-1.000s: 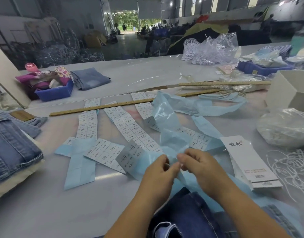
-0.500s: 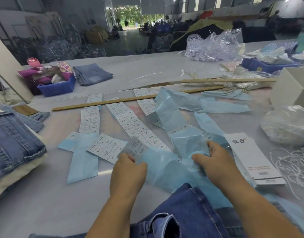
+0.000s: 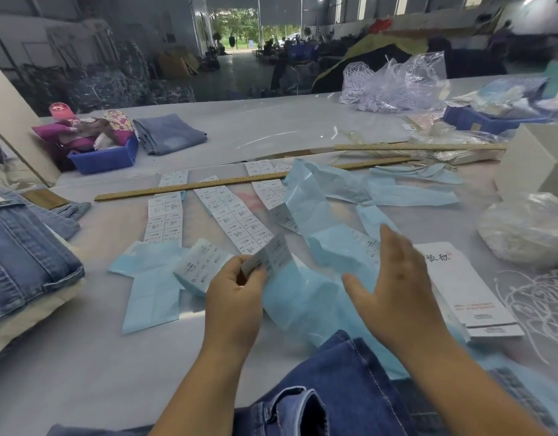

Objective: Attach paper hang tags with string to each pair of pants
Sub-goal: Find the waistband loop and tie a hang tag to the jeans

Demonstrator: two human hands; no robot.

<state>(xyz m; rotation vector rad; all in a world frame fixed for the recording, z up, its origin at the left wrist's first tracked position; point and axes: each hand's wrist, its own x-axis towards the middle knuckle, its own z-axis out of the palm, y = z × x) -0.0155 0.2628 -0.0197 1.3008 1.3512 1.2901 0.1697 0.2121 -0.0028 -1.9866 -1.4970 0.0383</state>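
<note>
My left hand [image 3: 236,294] pinches the end of a sticker label strip [image 3: 271,256] with pale blue backing paper [image 3: 303,294] trailing from it. My right hand [image 3: 394,275] hovers open, fingers spread, above the blue backing paper and holds nothing. Dark blue denim pants [image 3: 328,391] lie at the near edge under my forearms. A stack of white paper hang tags [image 3: 469,294] lies to the right of my right hand. White strings [image 3: 542,303] sit in a loose heap at the far right.
More label strips [image 3: 230,215] lie flat mid-table below a long wooden ruler [image 3: 208,185]. Stacked jeans [image 3: 22,256] sit at the left edge. A blue bin [image 3: 104,157] and folded denim [image 3: 169,133] stand behind. A white box [image 3: 535,162] and plastic bags [image 3: 529,228] crowd the right.
My hands were pinched together on the strip, then parted. My left hand has lifted the label end; my right hand has let go and opened above the blue paper.
</note>
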